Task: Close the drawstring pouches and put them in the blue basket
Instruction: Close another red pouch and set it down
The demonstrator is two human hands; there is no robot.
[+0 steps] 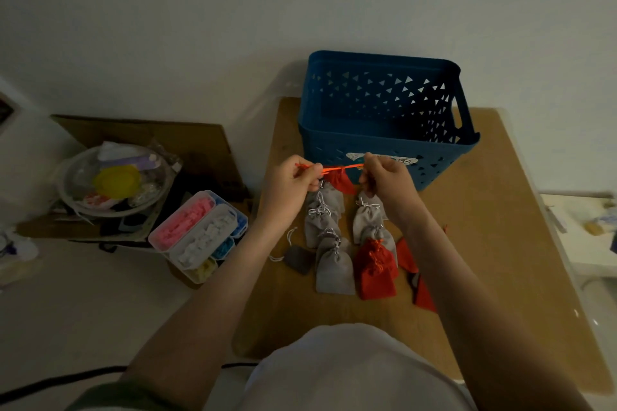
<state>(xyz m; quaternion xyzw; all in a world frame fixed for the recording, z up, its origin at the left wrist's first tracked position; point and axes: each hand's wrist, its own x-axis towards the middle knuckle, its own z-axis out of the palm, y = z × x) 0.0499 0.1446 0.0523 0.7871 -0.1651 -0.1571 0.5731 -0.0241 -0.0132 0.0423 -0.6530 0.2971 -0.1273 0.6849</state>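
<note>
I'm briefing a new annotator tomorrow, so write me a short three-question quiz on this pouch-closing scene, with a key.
1. True or false: the left hand and the right hand each pinch the drawstring of one pouch.
2. Fill in: that pouch is ____ in colour.
3. Where does the blue basket stand?
A) on the floor
B) on the table, behind the held pouch
C) on the person's lap

Key: 1 true; 2 red; 3 B.
</note>
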